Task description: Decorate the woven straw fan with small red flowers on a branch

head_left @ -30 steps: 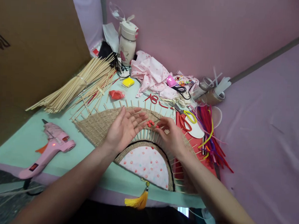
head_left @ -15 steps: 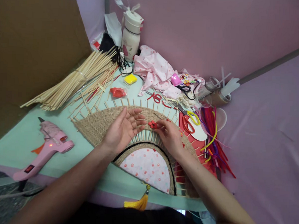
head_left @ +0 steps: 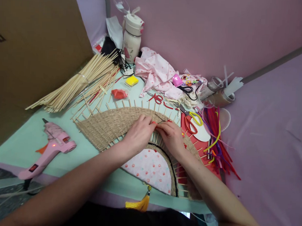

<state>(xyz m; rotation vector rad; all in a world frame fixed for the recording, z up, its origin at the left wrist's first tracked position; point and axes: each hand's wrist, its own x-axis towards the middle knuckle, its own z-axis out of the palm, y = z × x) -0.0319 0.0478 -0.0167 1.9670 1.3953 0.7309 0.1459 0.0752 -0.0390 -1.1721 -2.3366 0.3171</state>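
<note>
My left hand (head_left: 139,134) and my right hand (head_left: 172,136) meet over the woven fan (head_left: 102,129), fingertips pinched together on a small red clay flower (head_left: 154,123). Most of the flower is hidden behind my fingers. The fan has twine woven through thin wooden sticks. Its half-round centre is covered with floral fabric (head_left: 148,168), and a yellow tassel (head_left: 141,203) hangs at the bottom edge. Just beyond my right fingers, another small red piece (head_left: 168,120) lies on the weave, with a thin dark stick (head_left: 160,117) near it.
A pink glue gun (head_left: 50,148) with its light on lies at left. Behind are a bundle of sticks (head_left: 68,85), yellow clay (head_left: 131,80), a red clay packet (head_left: 119,94), a bottle (head_left: 132,37) and crumpled fabric (head_left: 155,67). Scissors (head_left: 191,125) and pipe cleaners (head_left: 212,129) lie right.
My left hand was open, palm up, beside the flower. It has turned over, moved right and closed its fingers on the flower, which my right hand still holds.
</note>
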